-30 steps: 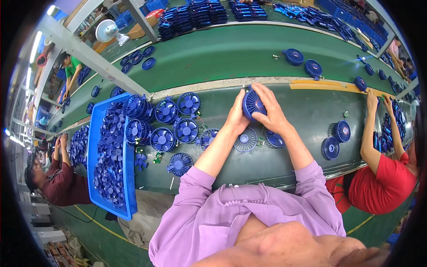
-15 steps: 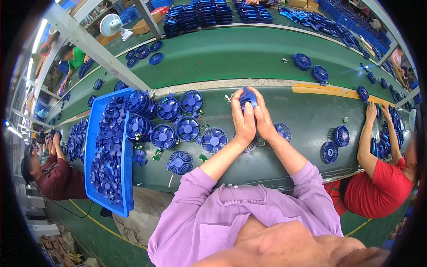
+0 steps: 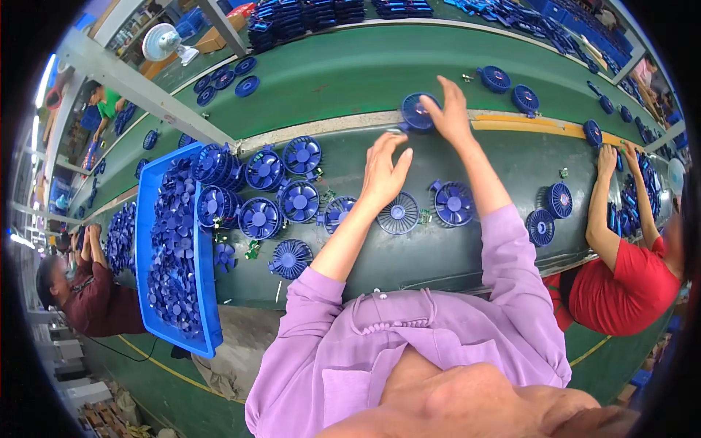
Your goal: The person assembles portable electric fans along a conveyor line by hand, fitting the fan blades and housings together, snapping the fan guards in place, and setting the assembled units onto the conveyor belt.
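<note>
A blue round fan housing point(image 3: 418, 113), slightly blurred, is over the light edging strip at the near side of the far green belt. My right hand point(image 3: 454, 120) is at its right side, fingers stretched out and the thumb overlapping the rim. Whether the thumb touches it I cannot tell. My left hand point(image 3: 385, 171) is open just below and left of it, thumb apart from the fingers, with a small pale bit near the fingertips. Below my hands on the green work surface lie a ribbed round cover point(image 3: 398, 213) and a fan with its blades showing point(image 3: 453, 203).
At left stands a blue tray point(image 3: 209, 292) of loose fan blades point(image 3: 175, 241). Several fan housings point(image 3: 261, 217) and small green circuit boards point(image 3: 253, 250) lie beside it. Two round pieces point(image 3: 559, 200) are at right, near a co-worker in red point(image 3: 621, 285). A metal post point(image 3: 146, 87) slants across the upper left.
My hands, earlier pressed together around a blue fan housing, have separated. The housing has moved away toward the far belt, with my right hand beside it and my left hand lower.
</note>
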Available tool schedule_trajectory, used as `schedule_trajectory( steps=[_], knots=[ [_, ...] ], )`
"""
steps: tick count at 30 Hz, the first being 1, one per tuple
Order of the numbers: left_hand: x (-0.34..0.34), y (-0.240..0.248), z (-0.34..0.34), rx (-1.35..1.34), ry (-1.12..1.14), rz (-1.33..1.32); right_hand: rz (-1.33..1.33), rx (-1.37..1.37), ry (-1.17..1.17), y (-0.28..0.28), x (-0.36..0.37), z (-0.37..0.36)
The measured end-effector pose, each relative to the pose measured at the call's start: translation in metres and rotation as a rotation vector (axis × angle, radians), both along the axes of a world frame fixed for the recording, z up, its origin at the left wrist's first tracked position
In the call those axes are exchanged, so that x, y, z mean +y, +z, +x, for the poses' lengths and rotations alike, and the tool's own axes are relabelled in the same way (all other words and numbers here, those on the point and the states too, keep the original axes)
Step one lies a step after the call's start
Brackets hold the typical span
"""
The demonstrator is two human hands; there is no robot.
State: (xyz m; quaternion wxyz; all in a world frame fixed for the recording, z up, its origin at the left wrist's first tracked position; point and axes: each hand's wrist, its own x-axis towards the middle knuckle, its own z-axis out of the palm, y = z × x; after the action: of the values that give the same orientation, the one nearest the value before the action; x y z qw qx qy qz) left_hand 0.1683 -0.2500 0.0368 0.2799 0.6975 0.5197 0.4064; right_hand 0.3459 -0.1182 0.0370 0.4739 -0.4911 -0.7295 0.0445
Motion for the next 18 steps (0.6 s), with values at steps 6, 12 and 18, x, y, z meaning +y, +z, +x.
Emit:
schedule_trajectory(
  steps=[6,12,18],
  knots=[
    [-0.007,-0.010,0.000,0.065,0.158,0.134,-0.025,-0.181,0.233,0.009,-0.058,0.007],
    [-0.005,-0.004,-0.007,0.097,0.188,0.156,-0.232,-0.266,0.447,0.020,-0.114,-0.010],
    [-0.011,0.002,0.003,0.080,0.050,0.086,0.045,-0.553,-0.081,-0.004,-0.060,0.029]
  ],
)
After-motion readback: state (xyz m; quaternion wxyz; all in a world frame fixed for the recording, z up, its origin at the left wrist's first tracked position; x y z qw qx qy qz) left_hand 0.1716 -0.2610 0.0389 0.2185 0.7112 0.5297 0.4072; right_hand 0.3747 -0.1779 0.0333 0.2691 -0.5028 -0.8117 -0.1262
